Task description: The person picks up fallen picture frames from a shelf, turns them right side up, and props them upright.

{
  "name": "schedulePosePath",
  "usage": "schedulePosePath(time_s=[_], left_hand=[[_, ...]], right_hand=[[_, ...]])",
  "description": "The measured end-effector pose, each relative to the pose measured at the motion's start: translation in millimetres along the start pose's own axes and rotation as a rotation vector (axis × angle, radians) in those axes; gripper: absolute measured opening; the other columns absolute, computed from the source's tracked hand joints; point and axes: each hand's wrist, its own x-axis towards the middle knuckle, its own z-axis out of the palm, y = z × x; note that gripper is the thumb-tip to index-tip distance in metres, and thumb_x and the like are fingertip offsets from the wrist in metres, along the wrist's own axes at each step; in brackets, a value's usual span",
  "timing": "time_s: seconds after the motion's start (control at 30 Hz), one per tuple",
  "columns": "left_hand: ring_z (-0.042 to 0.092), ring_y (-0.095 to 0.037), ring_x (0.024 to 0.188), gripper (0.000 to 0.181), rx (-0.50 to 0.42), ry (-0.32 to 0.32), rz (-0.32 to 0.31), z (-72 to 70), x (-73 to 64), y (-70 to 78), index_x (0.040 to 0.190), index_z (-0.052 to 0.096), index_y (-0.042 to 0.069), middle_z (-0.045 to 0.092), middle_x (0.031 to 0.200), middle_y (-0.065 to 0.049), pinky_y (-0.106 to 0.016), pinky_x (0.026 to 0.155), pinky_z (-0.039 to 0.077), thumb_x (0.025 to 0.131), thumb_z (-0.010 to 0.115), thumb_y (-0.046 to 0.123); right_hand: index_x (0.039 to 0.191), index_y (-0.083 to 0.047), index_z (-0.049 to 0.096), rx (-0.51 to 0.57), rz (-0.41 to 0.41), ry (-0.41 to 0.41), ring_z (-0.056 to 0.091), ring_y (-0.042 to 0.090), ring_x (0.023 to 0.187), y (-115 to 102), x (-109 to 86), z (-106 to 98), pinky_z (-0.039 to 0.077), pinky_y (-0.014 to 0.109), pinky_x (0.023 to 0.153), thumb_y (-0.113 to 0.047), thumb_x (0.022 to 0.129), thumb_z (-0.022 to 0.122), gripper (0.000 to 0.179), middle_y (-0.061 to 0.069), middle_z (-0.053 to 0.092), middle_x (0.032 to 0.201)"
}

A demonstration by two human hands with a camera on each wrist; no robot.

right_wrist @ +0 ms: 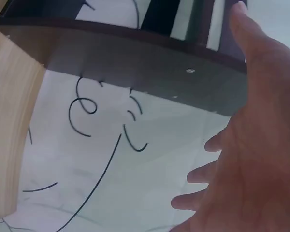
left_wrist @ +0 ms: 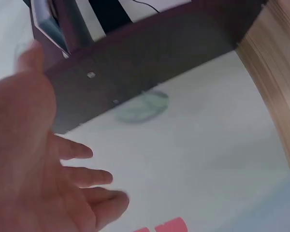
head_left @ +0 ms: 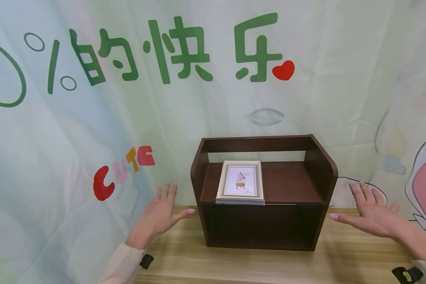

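Note:
A dark brown two-tier shelf stands on the wooden table. On its upper board, left of the middle, lies a picture frame with a cream border and a drawing of a potted plant; its front end reaches the board's front edge. My left hand is held to the left of the shelf, fingers spread and thumb out toward it, holding nothing. Over on the right side, my right hand is spread likewise, its thumb toward the shelf's side panel. Both wrist views show the outer side panels beside the hands.
Behind the shelf hangs a pale green curtain with green characters, a red heart and coloured letters. The light wooden table extends in front of the shelf and to both sides. The shelf's lower compartment is dark inside.

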Motion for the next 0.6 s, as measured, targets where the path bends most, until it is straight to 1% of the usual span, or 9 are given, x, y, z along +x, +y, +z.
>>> schedulePosePath(time_s=[0.07, 0.13, 0.17, 0.23, 0.3, 0.37, 0.47, 0.53, 0.6], left_hand=[[0.049, -0.053, 0.144, 0.102, -0.013, 0.038, 0.023, -2.1, -5.0, 4.8, 0.162, 0.032, -0.002, 0.035, 0.165, -0.033, -0.061, 0.098, 0.058, 0.097, 0.057, 0.072], [0.064, -0.047, 0.128, 0.086, -0.013, 0.082, 0.047, -4.3, -10.4, 10.9, 0.156, 0.044, -0.003, 0.052, 0.154, -0.03, -0.057, 0.089, 0.062, 0.099, 0.064, 0.06], [0.07, -0.043, 0.119, 0.078, -0.015, 0.104, 0.058, -5.5, -13.1, 14.3, 0.151, 0.051, -0.002, 0.059, 0.147, -0.028, -0.054, 0.086, 0.063, 0.099, 0.067, 0.054], [0.075, -0.036, 0.106, 0.06, -0.026, 0.142, 0.079, -7.8, -17.6, 21.7, 0.14, 0.062, 0.001, 0.072, 0.131, -0.021, -0.05, 0.081, 0.064, 0.099, 0.072, 0.044], [0.077, -0.029, 0.092, 0.046, -0.045, 0.181, 0.101, -10.2, -20.9, 29.6, 0.13, 0.07, 0.005, 0.078, 0.114, -0.014, -0.044, 0.074, 0.063, 0.098, 0.075, 0.037], [0.076, -0.024, 0.084, 0.037, -0.074, 0.219, 0.126, -12.3, -23.0, 37.1, 0.123, 0.073, 0.007, 0.08, 0.103, -0.01, -0.039, 0.068, 0.062, 0.096, 0.077, 0.033], [0.076, -0.021, 0.08, 0.03, -0.099, 0.277, 0.16, -12.7, -24.6, 46.6, 0.117, 0.075, 0.009, 0.081, 0.095, -0.006, -0.037, 0.066, 0.06, 0.095, 0.079, 0.03], [0.076, -0.02, 0.08, 0.029, -0.107, 0.308, 0.178, -11.8, -25.1, 51.7, 0.114, 0.076, 0.01, 0.08, 0.094, -0.005, -0.037, 0.067, 0.061, 0.094, 0.08, 0.029], [0.074, -0.018, 0.079, 0.027, -0.121, 0.317, 0.182, -11.4, -25.5, 56.7, 0.112, 0.077, 0.009, 0.079, 0.092, -0.002, -0.035, 0.068, 0.06, 0.094, 0.08, 0.03]], right_hand=[[0.166, 0.005, 0.005, 0.012, -0.046, 0.054, 0.022, 0.071, 0.141, -5.1, -0.6, -0.9, 0.023, 0.095, 0.096, -0.07, 0.092, 0.066, 0.121, 0.045, 0.014, 0.164], [0.163, 0.009, 0.018, 0.037, -0.095, 0.123, 0.038, 0.067, 0.136, -11.2, -1.1, -2.4, 0.038, 0.085, 0.098, -0.062, 0.094, 0.07, 0.112, 0.045, 0.03, 0.158], [0.159, 0.011, 0.027, 0.055, -0.122, 0.159, 0.048, 0.064, 0.131, -14.3, -1.3, -3.3, 0.045, 0.08, 0.095, -0.057, 0.095, 0.071, 0.103, 0.045, 0.039, 0.153], [0.149, 0.013, 0.045, 0.097, -0.166, 0.24, 0.065, 0.055, 0.115, -20.8, -2.9, -4.8, 0.054, 0.07, 0.09, -0.046, 0.097, 0.074, 0.084, 0.04, 0.056, 0.141], [0.138, 0.009, 0.058, 0.112, -0.192, 0.307, 0.075, 0.044, 0.099, -27.2, -5.5, -6.5, 0.06, 0.062, 0.08, -0.038, 0.097, 0.076, 0.064, 0.034, 0.068, 0.128], [0.126, 0.004, 0.068, 0.105, -0.216, 0.37, 0.077, 0.034, 0.087, -33.7, -8.3, -7.7, 0.062, 0.053, 0.071, -0.032, 0.096, 0.078, 0.048, 0.026, 0.076, 0.114], [0.114, -0.006, 0.076, 0.072, -0.261, 0.456, 0.076, 0.026, 0.079, -44.0, -11.1, -8.7, 0.06, 0.04, 0.062, -0.027, 0.091, 0.082, 0.032, 0.012, 0.081, 0.1], [0.11, -0.01, 0.078, 0.062, -0.283, 0.48, 0.075, 0.024, 0.077, -51.2, -11.9, -8.6, 0.056, 0.034, 0.059, -0.026, 0.089, 0.084, 0.027, 0.007, 0.081, 0.096], [0.107, -0.011, 0.079, 0.058, -0.313, 0.509, 0.074, 0.022, 0.076, -57.5, -11.7, -7.2, 0.053, 0.031, 0.057, -0.026, 0.087, 0.085, 0.025, 0.004, 0.081, 0.093]])
